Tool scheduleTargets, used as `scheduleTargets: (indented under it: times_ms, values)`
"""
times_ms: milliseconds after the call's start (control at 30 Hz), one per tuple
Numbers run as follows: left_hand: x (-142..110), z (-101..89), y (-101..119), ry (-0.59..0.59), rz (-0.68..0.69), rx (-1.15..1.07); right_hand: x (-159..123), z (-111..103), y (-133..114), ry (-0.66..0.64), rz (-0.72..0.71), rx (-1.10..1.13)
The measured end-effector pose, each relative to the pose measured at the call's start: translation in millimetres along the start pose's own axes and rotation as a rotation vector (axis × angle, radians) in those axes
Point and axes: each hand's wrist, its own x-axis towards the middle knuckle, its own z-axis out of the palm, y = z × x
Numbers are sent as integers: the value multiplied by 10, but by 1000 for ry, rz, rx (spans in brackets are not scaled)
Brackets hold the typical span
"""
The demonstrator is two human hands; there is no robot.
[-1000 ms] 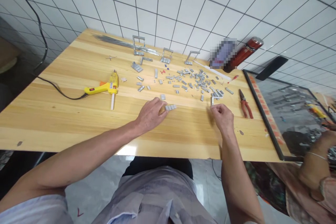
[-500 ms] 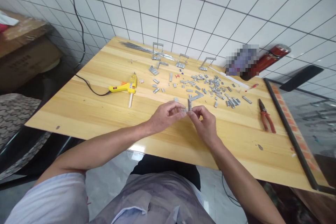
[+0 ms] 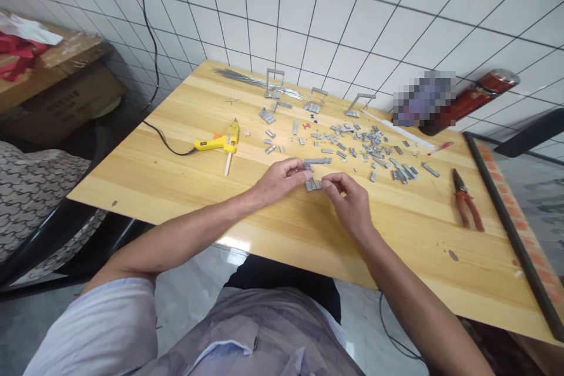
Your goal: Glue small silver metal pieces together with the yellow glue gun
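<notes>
Grip of the left hand [image 3: 282,181] clamped on grey metal bracket [image 3: 318,161], over bench [image 3: 304,229]; right hand [image 3: 350,198] pinching its base, four o'clock side. Yellow glue gun [image 3: 230,139] at bracket's ten o'clock, pliers [image 3: 460,191] at three.

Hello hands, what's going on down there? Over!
Left hand gripping metal frame. Right hand at edge of its base. Loose pieces beyond, not in the way.

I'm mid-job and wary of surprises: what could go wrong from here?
The angular grey metallic piece, pinched between the left hand and right hand, might slip or tilt. The thin black cord runs off the pale wooden table; a snag could drag the yellow plastic glue gun.
</notes>
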Motion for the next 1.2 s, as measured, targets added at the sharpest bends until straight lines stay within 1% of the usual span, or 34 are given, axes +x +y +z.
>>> scheduleTargets:
  times_ms: [67, 133, 233, 300, 500, 667, 800, 867, 933, 1000, 1033, 1100, 1133, 1200]
  values:
    - [28, -33, 39, -57, -12, 24, 73, -69, 10, -72, 106, 124]
    - [44, -53, 64, -106, -9, 39, 132, -108, 14, -173, 179, 247]
    - [53, -61, 72, -140, 4, 79, 169, -103, 21, -284, 240, 375]
    - [54, -56, 69, -147, 8, 109, 166, -68, 41, -309, 257, 419]
    - [64, -19, 71, -131, 9, 121, 153, 43, 118, -288, 244, 497]
    - [89, 46, 31, -92, 27, 90, 151, 90, 119, -283, 219, 597]
    - [100, 100, 20, -78, 24, -2, 137, 86, 107, -256, 184, 618]
    - [87, 103, 29, -73, 44, 12, 127, 52, 106, -231, 180, 591]
    - [59, 89, 23, -27, 69, 153, 117, 3, 117, -191, 187, 547]
    - [24, 70, -17, 30, 107, 437, 110, -45, 144, -135, 189, 522]
    - [7, 63, -49, 38, 131, 597, 109, -63, 165, -108, 186, 518]
    - [-17, 63, -126, -4, 181, 872, 113, -84, 212, -63, 185, 510]
    - [-23, 71, -162, -44, 200, 971, 119, -88, 236, -46, 187, 498]
    - [-26, 105, -214, -105, 211, 1102, 132, -89, 276, -24, 191, 463]
